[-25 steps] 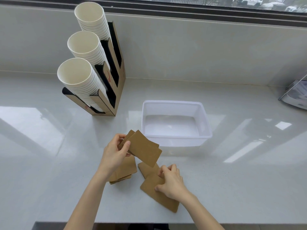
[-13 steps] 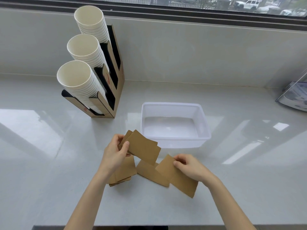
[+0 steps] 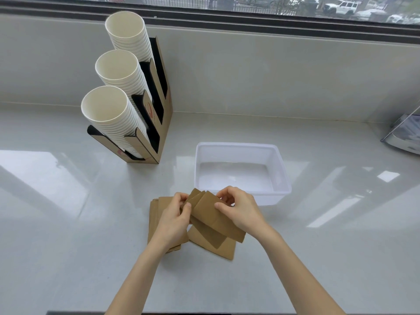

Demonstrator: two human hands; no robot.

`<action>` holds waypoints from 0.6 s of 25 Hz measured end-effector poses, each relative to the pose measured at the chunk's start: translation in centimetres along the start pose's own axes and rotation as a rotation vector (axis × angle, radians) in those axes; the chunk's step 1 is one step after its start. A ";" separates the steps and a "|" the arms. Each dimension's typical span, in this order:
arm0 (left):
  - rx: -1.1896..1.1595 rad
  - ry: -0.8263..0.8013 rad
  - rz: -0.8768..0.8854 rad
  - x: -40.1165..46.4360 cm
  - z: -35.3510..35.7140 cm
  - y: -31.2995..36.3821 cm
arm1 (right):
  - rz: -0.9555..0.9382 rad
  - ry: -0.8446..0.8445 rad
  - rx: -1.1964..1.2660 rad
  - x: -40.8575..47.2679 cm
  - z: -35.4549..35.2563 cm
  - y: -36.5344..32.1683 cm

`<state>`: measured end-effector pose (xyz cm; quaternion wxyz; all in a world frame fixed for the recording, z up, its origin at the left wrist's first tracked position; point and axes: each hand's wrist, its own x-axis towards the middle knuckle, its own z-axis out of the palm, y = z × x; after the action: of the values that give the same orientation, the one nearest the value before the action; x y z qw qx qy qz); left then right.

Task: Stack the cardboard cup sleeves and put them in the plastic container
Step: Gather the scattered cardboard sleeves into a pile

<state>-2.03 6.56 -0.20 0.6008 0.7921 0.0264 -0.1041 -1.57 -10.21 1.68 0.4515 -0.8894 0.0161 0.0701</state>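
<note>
Both hands meet over the counter on a small bunch of flat brown cardboard cup sleeves [image 3: 210, 213], held just above the surface. My left hand [image 3: 173, 220] grips the bunch's left end; my right hand [image 3: 239, 210] pinches its top and right side. Beneath my left hand lies a pile of more sleeves [image 3: 155, 214]. One loose sleeve [image 3: 227, 247] lies flat under the held ones. The clear plastic container [image 3: 281, 173] sits just beyond my hands with nothing in it.
A cardboard dispenser [image 3: 163, 114] with three slanted stacks of white paper cups [image 3: 113, 114] stands at the back left. A clear acrylic holder [image 3: 406, 135] sits at the right edge. The wall and window ledge run along the back.
My right hand lifted a sleeve from the counter at the right and brought it left onto the sleeves in my left hand. Both hands now hold the bunch together.
</note>
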 end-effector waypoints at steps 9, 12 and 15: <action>0.040 0.022 0.006 -0.1 -0.1 0.5 | -0.045 0.094 0.022 0.2 1.8 -0.5; 0.005 0.086 -0.028 0.1 -1.1 0.2 | -0.028 0.139 0.067 -0.1 1.6 0.6; -0.034 0.146 -0.075 0.1 -2.5 -0.2 | 0.053 0.066 -0.010 -0.8 1.2 2.8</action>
<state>-1.63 9.01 0.20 0.6064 0.7857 0.1018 -0.0680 -2.71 -10.91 -1.20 0.4445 -0.8926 0.0541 0.0528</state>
